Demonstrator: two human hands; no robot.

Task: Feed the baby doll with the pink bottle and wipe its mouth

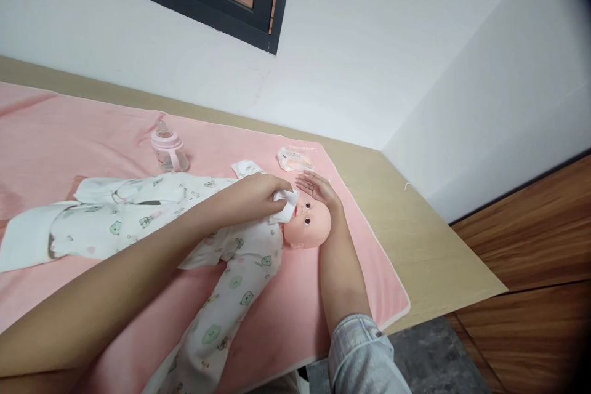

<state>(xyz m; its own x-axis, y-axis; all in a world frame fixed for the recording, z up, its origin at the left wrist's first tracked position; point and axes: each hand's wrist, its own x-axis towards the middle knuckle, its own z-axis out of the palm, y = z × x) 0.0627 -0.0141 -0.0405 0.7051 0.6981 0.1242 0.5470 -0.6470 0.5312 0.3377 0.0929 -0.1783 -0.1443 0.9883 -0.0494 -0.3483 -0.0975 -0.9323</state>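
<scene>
A baby doll (pixel 318 231) lies on its back on a pink blanket (pixel 258 360), dressed in a white outfit (pixel 189 200) printed with small green animals. My left hand (pixel 265 197) pinches a folded white tissue (pixel 289 202) against the doll's mouth and chin. Beside the far side of the doll's head, my right hand (pixel 319 188) is open, its fingers stretched out and its palm turned toward the head. Part of the doll's face and neck is hidden behind the tissue and my left hand.
A pink-lidded baby bottle (pixel 168 151) stands on the blanket at the back left. Close behind the doll's head lies a small clear plastic packet (pixel 294 160). The wooden table (pixel 415 246) shows past the blanket's right edge, with a white wall (pixel 351 61) and a dark window frame (pixel 265 31) behind.
</scene>
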